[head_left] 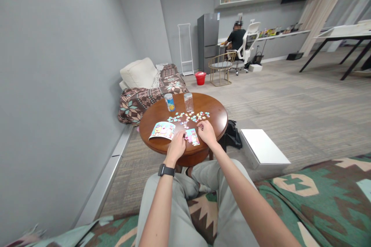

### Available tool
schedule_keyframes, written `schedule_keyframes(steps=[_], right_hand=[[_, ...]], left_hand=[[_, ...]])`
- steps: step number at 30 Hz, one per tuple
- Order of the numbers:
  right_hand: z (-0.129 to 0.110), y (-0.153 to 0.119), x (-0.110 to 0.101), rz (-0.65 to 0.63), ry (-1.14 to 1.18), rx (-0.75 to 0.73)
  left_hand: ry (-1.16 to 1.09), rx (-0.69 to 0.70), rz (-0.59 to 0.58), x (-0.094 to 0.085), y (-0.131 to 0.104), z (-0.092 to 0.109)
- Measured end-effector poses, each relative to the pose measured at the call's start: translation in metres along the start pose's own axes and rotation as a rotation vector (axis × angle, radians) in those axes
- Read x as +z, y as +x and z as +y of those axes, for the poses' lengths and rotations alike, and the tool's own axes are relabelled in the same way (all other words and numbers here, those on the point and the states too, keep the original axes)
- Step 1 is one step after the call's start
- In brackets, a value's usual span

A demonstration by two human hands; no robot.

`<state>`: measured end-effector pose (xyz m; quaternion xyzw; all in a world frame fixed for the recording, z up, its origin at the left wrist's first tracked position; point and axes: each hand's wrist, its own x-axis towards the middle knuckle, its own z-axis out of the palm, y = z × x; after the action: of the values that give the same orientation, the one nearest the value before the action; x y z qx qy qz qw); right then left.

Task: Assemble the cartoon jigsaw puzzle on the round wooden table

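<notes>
On the round wooden table (213,104) lies a partly joined jigsaw puzzle (193,137) with a pink and light blue picture. My left hand (177,146) is closed at its left edge, fingertips on a small pink jigsaw piece. Just right of the puzzle, my right hand (206,132) has its fingers bent together; what they hold, if anything, is too small to make out. Many loose jigsaw pieces (199,116) are spread beyond both hands. A curled picture sheet (162,130) with cartoon figures lies left of my left hand.
A jar with a colourful label (169,102) and a clear jar (188,102) stand at the table's far side. A white box (263,146) and a black bag (233,135) are on the floor to the right. Farther off, a person (237,39) sits near a red bucket (200,78).
</notes>
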<state>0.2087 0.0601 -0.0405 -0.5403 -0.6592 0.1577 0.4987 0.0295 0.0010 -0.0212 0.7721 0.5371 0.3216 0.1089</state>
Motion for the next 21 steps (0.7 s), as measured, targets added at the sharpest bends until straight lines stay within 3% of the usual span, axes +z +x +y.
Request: schedule_keyframes(steps=[5, 8, 16, 21], right_hand=[[-0.003, 0.0, -0.001, -0.011, 0.003, 0.006], [-0.003, 0.0, -0.001, -0.01, 0.001, 0.0], [-0.003, -0.002, 0.001, 0.001, 0.027, 0.009], [-0.003, -0.002, 0.001, 0.007, 0.037, -0.004]], left_hand=[[0.08, -0.097, 0.059, -0.002, 0.006, -0.005], [0.15, -0.097, 0.035, -0.007, 0.02, -0.005], [0.335, 0.033, -0.252, -0.019, 0.087, -0.001], [0.388, 0.061, -0.398, -0.021, 0.111, -0.01]])
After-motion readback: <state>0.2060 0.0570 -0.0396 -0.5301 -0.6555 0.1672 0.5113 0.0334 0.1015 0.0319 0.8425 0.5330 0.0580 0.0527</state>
